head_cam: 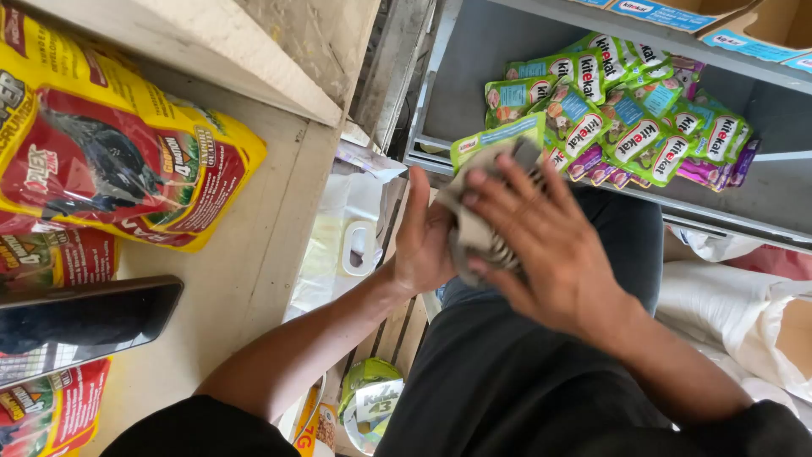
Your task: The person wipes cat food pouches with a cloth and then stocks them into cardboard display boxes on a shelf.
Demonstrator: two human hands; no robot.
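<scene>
My left hand (pixel 420 241) and my right hand (pixel 541 241) are pressed together around a small stack of flat pouches (pixel 484 224), grey on the side facing me, with a green pouch edge (pixel 499 135) showing at the top. My right hand lies over the front of the stack with fingers spread. My left hand cups it from behind. Just beyond my hands, a grey metal shelf (pixel 474 51) holds a heap of green and purple pet food pouches (pixel 630 118).
A pale tabletop (pixel 254 245) at left carries yellow and red feed bags (pixel 101 152) and a dark phone (pixel 80 322). White sacks (pixel 736 313) lie at right. A cardboard box (pixel 694 17) sits on the upper shelf. A green tape roll (pixel 370 398) lies below, near wooden slats.
</scene>
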